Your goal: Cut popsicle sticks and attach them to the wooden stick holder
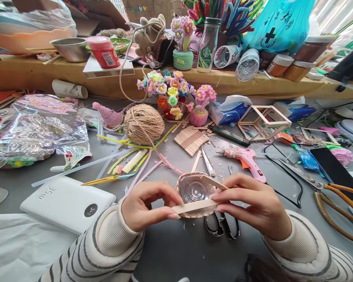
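Observation:
Between my two hands is a flat wooden craft stick [195, 205], held level in front of a round clear plastic cup [195, 192] with a ribbed, brownish rim. My left hand [148, 203] pinches the stick's left end between thumb and fingers. The fingers of my right hand [250, 203] close on its right end, and a second craft stick [213, 182] slants out from them over the cup. Whether either hand also grips the cup is hidden. Scissors [211, 172] lie beneath, their black handles toward me.
Just beyond are a pink glue gun [247, 158], a stack of craft sticks [191, 140] and a ball of twine [144, 124]. A white power bank [67, 203] lies left. Large shears [320, 184] and a phone [338, 172] are right. Jars and flowers line the back shelf [106, 80].

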The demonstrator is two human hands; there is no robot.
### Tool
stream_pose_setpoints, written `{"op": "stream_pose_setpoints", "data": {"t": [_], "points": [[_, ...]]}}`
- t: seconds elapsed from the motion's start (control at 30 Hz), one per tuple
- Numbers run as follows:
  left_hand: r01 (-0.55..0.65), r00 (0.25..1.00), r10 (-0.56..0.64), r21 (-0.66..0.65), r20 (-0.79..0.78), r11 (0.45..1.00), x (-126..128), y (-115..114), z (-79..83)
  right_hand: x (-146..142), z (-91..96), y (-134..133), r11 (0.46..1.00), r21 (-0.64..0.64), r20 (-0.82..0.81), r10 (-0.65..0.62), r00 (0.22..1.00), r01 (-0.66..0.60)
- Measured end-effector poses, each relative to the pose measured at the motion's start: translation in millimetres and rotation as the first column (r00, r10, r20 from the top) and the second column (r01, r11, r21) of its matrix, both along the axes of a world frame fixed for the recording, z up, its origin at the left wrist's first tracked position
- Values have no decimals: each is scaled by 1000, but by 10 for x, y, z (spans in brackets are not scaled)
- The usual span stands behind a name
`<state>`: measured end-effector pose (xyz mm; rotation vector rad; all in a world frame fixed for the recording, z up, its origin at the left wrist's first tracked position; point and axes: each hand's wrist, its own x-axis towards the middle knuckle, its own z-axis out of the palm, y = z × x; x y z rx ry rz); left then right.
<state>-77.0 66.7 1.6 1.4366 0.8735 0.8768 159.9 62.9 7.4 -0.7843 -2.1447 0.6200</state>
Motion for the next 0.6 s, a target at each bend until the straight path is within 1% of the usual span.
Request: {"op": "stream_pose_setpoints", "data": {"t": [0.1,0.2,0.33,0.5,0.6], "points": [[36,999,-35,51,-30,998,-15,14,-10,0,12,3,1000,-1,6,-3,1000,3],[37,997,-31,82,-68,996,-18,18,-9,-1,30,-4,1000,-9,11,-12,1000,12],[-1,1000,3,69,-27,998,-14,18,-19,-1,54,-26,1000,-16,19,-11,1000,11],[25,999,-28,84,29,996,-23,21,-47,4,58,-55,999,-39,25,13,1000,-12],[27,998,-30,67,48,997,-29,21,-51,5,59,-65,999,-45,21,22,1000,-21]]}}
